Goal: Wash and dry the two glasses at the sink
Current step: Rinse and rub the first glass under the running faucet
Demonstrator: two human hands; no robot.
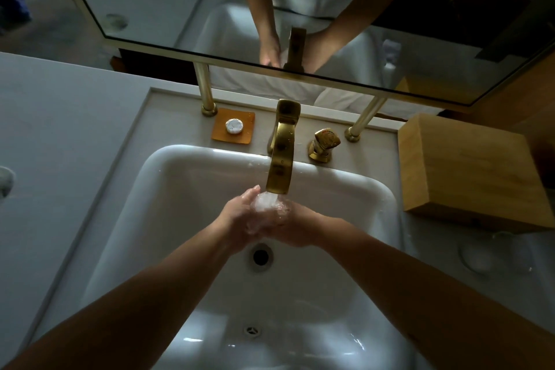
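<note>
Two clear glasses (477, 257) (514, 249) stand close together on the counter right of the sink, hard to see in the dim light. Over the white sink (168, 177), my left hand (240, 216) and my right hand (295, 227) are pressed together under the gold faucet (280, 156). Water runs from the spout onto my palms, with foam between them. Neither hand holds a glass.
A gold tap handle (324, 143) sits right of the faucet. A round white soap rests on an orange dish (232, 126) behind the basin. A wooden box (468, 171) stands at the right, just behind the glasses. A mirror (270, 9) hangs above. A round glassy object (4, 180) shows at the left edge.
</note>
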